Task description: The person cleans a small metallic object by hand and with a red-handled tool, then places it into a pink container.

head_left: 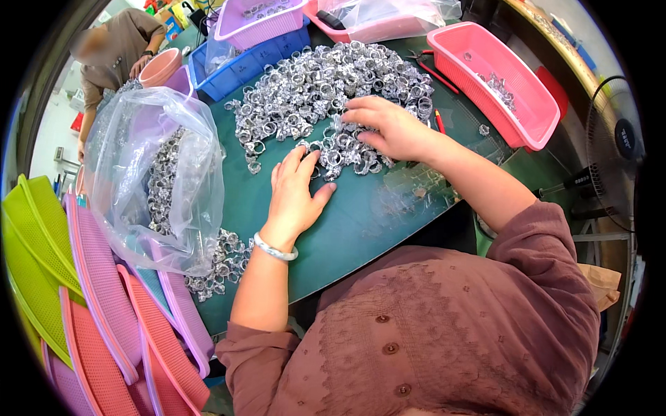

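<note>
A wide heap of silver-coloured metal rings [298,83] is spread over the green tabletop. At the heap's near edge rests my left hand [295,191], its fingertips touching a few rings and its thumb held apart. My right hand [392,128] reaches over the heap from the right, with fingers stretched out and thumb apart. A smaller cluster of rings [336,156] lies between both hands. No ring shows gripped in either hand, though the right fingertips partly cover some.
A pink basket [479,83] with a few rings stands at right, beside red-handled pliers [437,73]. At left are a clear plastic bag [121,173] of rings and stacked coloured baskets [97,291]. A blue basket [257,66] sits behind. Another person [121,48] works far left; a fan [614,145] is right.
</note>
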A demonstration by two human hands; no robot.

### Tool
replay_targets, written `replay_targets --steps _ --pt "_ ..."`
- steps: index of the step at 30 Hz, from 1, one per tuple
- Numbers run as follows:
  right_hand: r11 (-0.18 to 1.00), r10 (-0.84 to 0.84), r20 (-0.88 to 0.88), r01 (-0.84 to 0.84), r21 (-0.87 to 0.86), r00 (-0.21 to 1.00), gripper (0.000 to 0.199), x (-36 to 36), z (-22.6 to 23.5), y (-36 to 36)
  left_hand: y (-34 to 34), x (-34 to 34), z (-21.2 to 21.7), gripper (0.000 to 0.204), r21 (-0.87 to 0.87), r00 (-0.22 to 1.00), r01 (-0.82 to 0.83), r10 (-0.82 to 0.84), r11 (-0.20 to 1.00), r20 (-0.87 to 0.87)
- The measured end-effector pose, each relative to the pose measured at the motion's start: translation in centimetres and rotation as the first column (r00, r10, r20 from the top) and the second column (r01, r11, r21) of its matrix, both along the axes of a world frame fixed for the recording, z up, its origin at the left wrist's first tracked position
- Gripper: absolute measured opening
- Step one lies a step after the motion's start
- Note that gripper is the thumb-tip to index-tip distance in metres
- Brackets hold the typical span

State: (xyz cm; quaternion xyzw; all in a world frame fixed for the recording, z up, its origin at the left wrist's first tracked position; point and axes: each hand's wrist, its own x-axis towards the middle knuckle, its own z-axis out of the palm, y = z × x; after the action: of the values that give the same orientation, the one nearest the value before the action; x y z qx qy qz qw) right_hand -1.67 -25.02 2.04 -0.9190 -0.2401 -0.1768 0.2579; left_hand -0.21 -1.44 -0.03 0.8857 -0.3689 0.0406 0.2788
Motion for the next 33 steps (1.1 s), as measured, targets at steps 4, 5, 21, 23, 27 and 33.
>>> replay_targets --steps 4,5,21,23,27,33 --pt "1.0 -0.009 0.075 0.008 0.018 0.997 0.029 -0.8 0.4 0.7 0.3 -0.3 0.1 0.051 -0.111 1.0 -0.019 0.022 0.994 0.022" --pt "0.999 0.032 0.067 -0.033 0.003 0.997 0.027 -1.1 0.5 1.3 0.4 -0.3 0.1 0.051 -0.147 0.999 -0.029 0.031 0.989 0.013" --pt "0.92 0.115 -0.208 -0.025 0.391 0.971 0.006 0.3 0.7 5.2 0.3 0.0 -0.2 0.017 -0.478 0.958 -0.19 0.056 0.858 -0.281" --pt "0.806 0.273 -0.217 -0.099 0.584 0.937 0.004 0.9 0.2 5.2 0.4 0.0 -0.5 0.015 -0.61 0.885 -0.269 -0.059 0.745 -0.462" --pt "0.615 0.438 -0.229 -0.103 0.782 0.869 0.005 0.4 -0.1 6.0 0.5 -0.4 0.1 0.013 -0.736 0.761 -0.347 -0.283 0.582 -0.583" --pt "0.65 0.401 -0.197 -0.126 0.75 0.895 0.005 0.1 -1.5 6.5 0.2 -0.4 -0.4 0.012 -0.791 0.781 -0.296 -0.342 0.535 -0.523"
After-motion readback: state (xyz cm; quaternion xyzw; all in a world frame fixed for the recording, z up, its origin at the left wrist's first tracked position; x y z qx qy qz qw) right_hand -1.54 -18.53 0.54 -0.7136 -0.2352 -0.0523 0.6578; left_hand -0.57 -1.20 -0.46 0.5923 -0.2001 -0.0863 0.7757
